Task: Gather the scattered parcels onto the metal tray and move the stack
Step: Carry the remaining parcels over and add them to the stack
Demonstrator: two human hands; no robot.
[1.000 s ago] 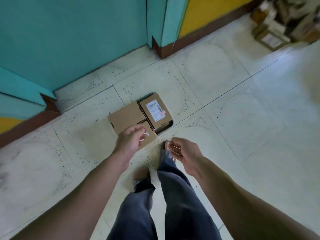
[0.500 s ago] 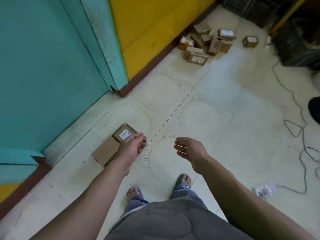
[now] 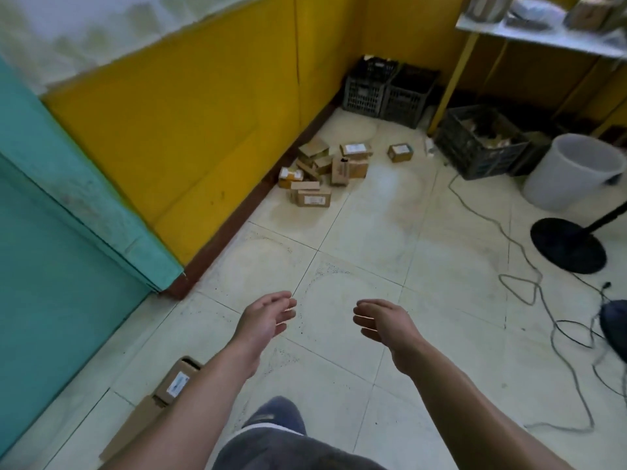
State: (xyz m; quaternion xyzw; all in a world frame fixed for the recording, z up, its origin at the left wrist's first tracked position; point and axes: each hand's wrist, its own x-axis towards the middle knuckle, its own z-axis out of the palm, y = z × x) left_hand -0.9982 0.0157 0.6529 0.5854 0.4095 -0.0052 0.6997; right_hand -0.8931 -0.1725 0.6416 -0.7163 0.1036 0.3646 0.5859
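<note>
Parcels (image 3: 312, 198) are lying in a loose heap against the yellow wall (image 3: 203, 130) in the upper middle of the frame, while a labelled box (image 3: 176, 381) is sitting at lower left, partly behind the left forearm. Left hand (image 3: 268, 317) and right hand (image 3: 383, 322) are hovering apart at centre, fingers relaxed, holding nothing

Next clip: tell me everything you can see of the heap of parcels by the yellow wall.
The heap of parcels is a jumble of small brown cardboard boxes, several with white labels. It lies on the pale tiled floor, against the brown skirting of the yellow wall. Some boxes lie flat, some lean on others, and one box stands on end. A lone box sits apart to the right. No hand touches the heap.
</note>
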